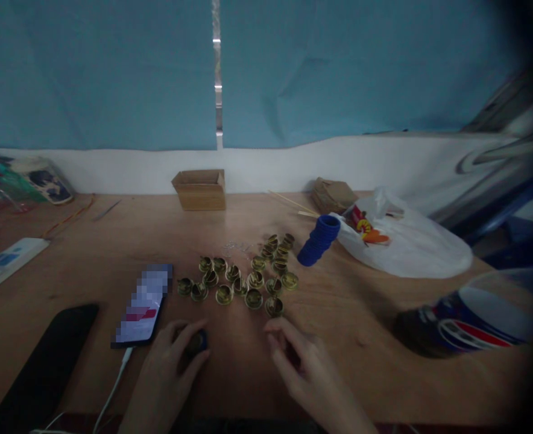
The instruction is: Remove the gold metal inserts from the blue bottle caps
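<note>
My left hand (169, 355) curls its thumb and fingers around a small round piece with a blue rim and a brass-coloured middle (197, 343). To the right, my right hand (298, 358) has its thumb and index fingertip pinched together; whatever may lie between them is too small to make out. Its fingertips are just in front of the nearest brass-coloured round cap (274, 307). Several more such caps, each with a pale rim and a raised piece inside, lie grouped on the wooden table (357, 386). Behind them on the right leans a stack of blue rings (318, 240).
A phone (144, 307) with a white cable and a black oblong object (49, 361) lie left. A cardboard box (201, 190) stands at the back. A white plastic bag (411, 241) and a Pepsi-marked container (469, 319) are right. A power strip (11, 265) sits far left.
</note>
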`<act>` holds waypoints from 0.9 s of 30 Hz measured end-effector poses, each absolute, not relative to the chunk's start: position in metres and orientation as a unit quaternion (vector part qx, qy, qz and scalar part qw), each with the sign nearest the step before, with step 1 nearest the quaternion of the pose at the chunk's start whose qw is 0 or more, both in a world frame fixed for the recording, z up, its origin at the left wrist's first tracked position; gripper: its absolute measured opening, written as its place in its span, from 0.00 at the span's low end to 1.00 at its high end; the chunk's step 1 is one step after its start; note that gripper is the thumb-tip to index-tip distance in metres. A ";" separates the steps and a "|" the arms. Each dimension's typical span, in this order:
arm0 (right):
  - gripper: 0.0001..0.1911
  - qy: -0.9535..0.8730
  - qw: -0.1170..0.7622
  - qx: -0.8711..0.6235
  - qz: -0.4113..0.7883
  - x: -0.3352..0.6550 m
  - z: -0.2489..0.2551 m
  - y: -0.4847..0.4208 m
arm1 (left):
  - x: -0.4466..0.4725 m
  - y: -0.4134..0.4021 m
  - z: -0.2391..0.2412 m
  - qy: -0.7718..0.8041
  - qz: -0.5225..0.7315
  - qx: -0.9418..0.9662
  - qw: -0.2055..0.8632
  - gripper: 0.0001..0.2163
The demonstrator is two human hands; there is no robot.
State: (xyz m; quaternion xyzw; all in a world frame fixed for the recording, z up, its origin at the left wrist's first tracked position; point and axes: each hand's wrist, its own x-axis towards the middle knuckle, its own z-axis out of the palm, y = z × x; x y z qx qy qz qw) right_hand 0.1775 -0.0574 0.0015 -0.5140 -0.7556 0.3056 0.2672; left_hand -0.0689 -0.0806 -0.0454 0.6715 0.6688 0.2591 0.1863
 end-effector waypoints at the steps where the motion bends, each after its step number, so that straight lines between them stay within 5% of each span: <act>1: 0.08 -0.753 0.273 -0.516 0.302 0.178 0.000 -0.058 | -0.069 -0.079 -0.046 0.667 0.267 0.674 0.171 0.17; 9: 0.09 -0.714 0.302 -0.576 0.259 0.196 -0.017 -0.058 | -0.050 -0.051 -0.033 0.638 0.347 0.687 0.001 0.14; 21: 0.09 -0.696 0.339 -0.591 0.228 0.210 -0.022 -0.064 | -0.018 -0.010 -0.028 0.638 0.207 0.741 0.024 0.05; 27: 0.09 -0.703 0.350 -0.582 0.212 0.208 -0.016 -0.058 | -0.019 -0.025 -0.021 0.616 0.303 0.719 0.104 0.08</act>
